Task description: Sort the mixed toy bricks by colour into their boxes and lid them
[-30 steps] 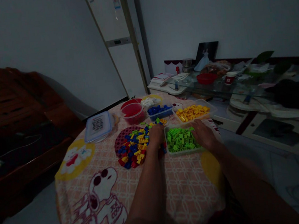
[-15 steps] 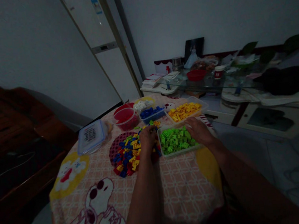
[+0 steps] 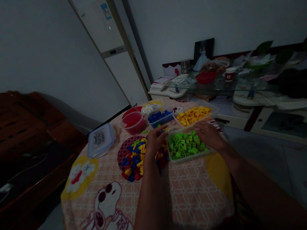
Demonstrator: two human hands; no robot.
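Far side of the worktop point(image 3: 184, 189), left to right, I've got a blue-edged plastic lid point(image 3: 101, 139), reddish tub point(image 3: 133, 124), blue-block tray point(image 3: 161, 118) and yellow-block tray point(image 3: 195, 115). Green blocks point(image 3: 186, 144) fill a clear tray point(image 3: 187, 158) right of centre, nearer than the yellow. Mixed-block pile point(image 3: 133, 159) lies just left of it on a dotted mat point(image 3: 121, 151). Left hand point(image 3: 155, 140) blocks my view of the pile's right part: fingers bent, pointing right; can't tell if pinching anything. Right hand point(image 3: 208, 134) reaches over the clear tray's right edge, fingers bent, grip too dark to tell.
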